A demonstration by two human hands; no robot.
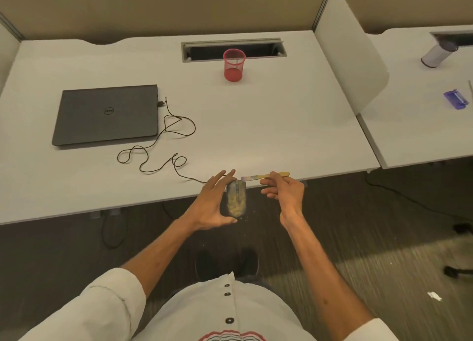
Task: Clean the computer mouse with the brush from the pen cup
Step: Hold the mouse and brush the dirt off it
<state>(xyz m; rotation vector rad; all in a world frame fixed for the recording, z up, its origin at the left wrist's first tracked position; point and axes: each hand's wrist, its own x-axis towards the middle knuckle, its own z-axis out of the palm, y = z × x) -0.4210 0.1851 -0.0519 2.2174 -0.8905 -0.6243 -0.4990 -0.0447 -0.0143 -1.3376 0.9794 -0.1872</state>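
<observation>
Closest to me, my left hand (212, 202) holds the computer mouse (236, 198) lengthwise, thumb under its near end and straight fingers along its left side up to the far end. It is more a clamp than a wrap. The mouse hangs at the near edge of the desk (256, 125), mostly over the floor, with yellowish grit spread over its back. A few specks show just below it, and I cannot tell whether they are falling or lying on the carpet.

My right hand (284, 194) pinches the brush (258, 177) by its handle between thumb and forefinger, the other fingers loose. The bristle end sits just beside the mouse's far end; I cannot tell if it touches.

My worries, as I judge them:
- With only 2 ends clamped, a firm sideways stroke could twist the mouse out and drop it.
- Grit brushed toward me lands on my shirt or shoes rather than clear of them.
- The cable (153, 158) runs in slack loops to the closed laptop (107, 114); pulling the mouse further off the desk could take up that slack and tug the plug.

Farthest back, the red pen cup (234, 65) stands upright, well apart from both hands.
</observation>
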